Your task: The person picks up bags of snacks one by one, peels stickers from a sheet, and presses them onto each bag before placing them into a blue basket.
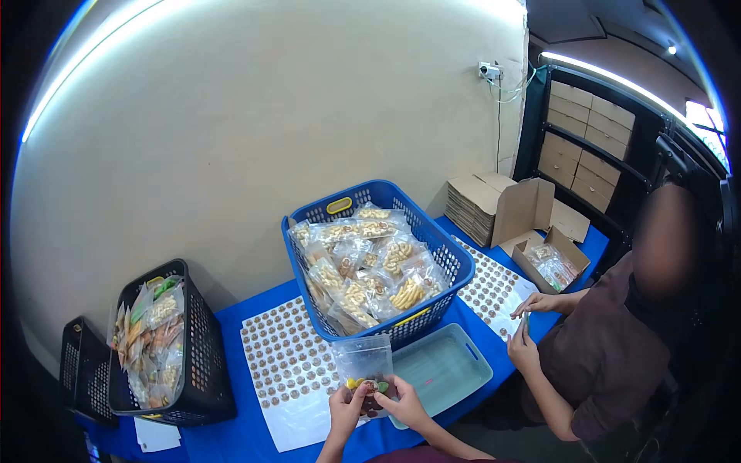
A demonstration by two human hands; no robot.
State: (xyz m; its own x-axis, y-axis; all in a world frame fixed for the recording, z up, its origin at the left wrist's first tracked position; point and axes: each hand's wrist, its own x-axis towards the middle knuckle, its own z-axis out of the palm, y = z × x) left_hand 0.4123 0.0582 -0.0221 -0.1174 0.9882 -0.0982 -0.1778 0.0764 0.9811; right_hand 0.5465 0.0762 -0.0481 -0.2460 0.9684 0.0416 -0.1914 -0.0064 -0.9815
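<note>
Both my hands hold a clear plastic pouch point(363, 356) upright above the table's front edge. Colourful pieces, yellow, green and dark brown, show in its lower part. My left hand point(347, 407) grips the pouch's left side, and my right hand point(407, 403) grips its right side. The thumbs meet near a small round sticker on the pouch front. Behind the pouch lies a sheet of round stickers point(285, 351). A shallow grey-green tray point(480, 376) stands just right of my right hand.
A blue basket point(455, 270) full of snack pouches stands at the back. Black baskets point(208, 378) are at the left. A co-worker point(610, 347) at the right handles a small item beside another sticker sheet point(494, 282), an open carton point(575, 248) and stacked flat cardboard point(471, 212).
</note>
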